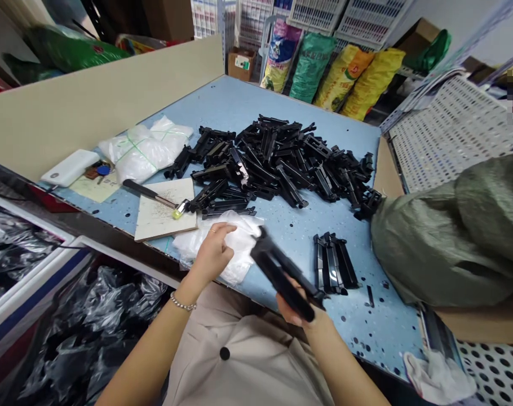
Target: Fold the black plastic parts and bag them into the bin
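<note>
My right hand (293,304) is wrapped round a bundle of long black plastic parts (277,269), held tilted above the table's front edge and smeared by motion. Over a stack of clear plastic bags (237,248), my left hand (214,251) has its index finger stretched out and its other fingers curled, with nothing seen in it. I cannot tell whether it touches the bags. A short row of similar black parts (335,264) lies to the right. Beyond the bags spreads a large heap of the same black parts (277,160).
A hammer (155,196) rests on a white board (163,217) at the left. Behind it are a wrapped plastic bundle (144,149) and a white power bank-like device (70,167). A green-grey sack (446,237) bulges against the table's right edge. Bagged black items (96,332) fill a container at lower left.
</note>
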Available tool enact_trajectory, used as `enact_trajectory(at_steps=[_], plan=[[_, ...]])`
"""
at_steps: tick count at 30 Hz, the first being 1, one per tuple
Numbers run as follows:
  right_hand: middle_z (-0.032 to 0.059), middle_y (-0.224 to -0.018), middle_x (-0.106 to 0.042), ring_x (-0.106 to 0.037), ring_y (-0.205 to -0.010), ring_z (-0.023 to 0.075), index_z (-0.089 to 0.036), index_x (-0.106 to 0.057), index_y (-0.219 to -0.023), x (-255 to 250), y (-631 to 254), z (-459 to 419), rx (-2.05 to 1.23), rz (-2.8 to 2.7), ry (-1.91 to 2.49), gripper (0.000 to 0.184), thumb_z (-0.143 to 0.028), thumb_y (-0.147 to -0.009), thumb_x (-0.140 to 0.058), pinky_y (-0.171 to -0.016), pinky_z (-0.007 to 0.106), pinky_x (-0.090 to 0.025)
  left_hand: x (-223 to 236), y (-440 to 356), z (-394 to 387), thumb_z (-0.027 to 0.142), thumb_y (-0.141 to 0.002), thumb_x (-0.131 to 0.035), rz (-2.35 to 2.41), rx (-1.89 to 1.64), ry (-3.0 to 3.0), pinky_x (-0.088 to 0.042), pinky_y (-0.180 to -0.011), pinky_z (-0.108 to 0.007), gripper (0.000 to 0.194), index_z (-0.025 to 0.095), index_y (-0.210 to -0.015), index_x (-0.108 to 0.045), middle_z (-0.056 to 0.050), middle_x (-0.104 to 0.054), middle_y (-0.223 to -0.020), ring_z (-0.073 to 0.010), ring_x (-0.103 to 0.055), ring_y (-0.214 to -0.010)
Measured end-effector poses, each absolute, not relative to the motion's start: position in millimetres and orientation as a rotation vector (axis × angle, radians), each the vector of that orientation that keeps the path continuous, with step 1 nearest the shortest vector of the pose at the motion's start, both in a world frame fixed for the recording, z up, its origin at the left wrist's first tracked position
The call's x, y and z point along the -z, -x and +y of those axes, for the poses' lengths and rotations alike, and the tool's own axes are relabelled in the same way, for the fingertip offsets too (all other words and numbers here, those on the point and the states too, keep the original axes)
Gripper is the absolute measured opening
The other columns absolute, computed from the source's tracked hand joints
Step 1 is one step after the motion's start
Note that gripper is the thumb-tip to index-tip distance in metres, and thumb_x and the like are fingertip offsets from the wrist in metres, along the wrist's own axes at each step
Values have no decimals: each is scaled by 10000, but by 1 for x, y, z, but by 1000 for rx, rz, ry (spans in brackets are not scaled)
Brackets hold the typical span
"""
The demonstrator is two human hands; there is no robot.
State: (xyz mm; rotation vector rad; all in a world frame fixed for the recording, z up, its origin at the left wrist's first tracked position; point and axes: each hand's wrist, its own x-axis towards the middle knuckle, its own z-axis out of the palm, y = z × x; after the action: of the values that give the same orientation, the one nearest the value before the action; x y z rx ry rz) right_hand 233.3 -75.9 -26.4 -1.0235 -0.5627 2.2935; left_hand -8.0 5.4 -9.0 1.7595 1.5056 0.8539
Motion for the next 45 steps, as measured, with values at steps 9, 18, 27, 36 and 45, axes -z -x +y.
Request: enact_trajectory(at_steps=[9,18,27,36,45], plan=[[-48,-594,-551,-421,-392,17,-177,-563,-1086,13,-198,-39,-2224,-446,899,439,-371,-741,-752,-329,77,-277,-15,3,-35,-11,-815,-354,1057,-798,-2283,-435,-1068,-415,790,231,-1525,-105,-156,-254,-1548,-262,-347,-1396],[-5,-783,-654,-611,-634,119,-224,-520,-1284,-19,-156,-47,-1931,-1448,1013,422,-347,-883,-568,-605,245,-494,-50,56,-73,278,-894,-493,1275,-613,-2240,-539,-927,-348,444,316,-1337,-515,-66,-621,-1259,-249,-625,-1110],[121,-1091,-616,-621,-942,263,-194,-587,-1184,-31,-305,-49,-529,-1851,2327,336,-367,-908,-505,-736,346,-465,5,193,-90,414,-716,-530,2041,18,-1921,-565,-691,-475,234,317,-866,-681,12,-754,-806,-317,-708,-768],[164,-1068,-646,-656,-909,289,-150,-495,-1288,0,-319,-64,-283,-2041,2586,426,-275,-880,-501,-713,363,-464,5,-13,-7,352,-835,-576,1779,-691,-2103,-504,-693,-338,205,158,-892,-610,-116,-630,-952,-240,-627,-823],[66,-925,-693,-636,-766,174,-183,-629,-1057,0,-291,-53,-1458,-1114,1545,362,-413,-780,-660,-699,297,-508,20,15,26,333,-665,-733,1486,-930,-1249,-393,-569,-249,242,179,-598,-559,24,-552,-614,-121,-504,-568]])
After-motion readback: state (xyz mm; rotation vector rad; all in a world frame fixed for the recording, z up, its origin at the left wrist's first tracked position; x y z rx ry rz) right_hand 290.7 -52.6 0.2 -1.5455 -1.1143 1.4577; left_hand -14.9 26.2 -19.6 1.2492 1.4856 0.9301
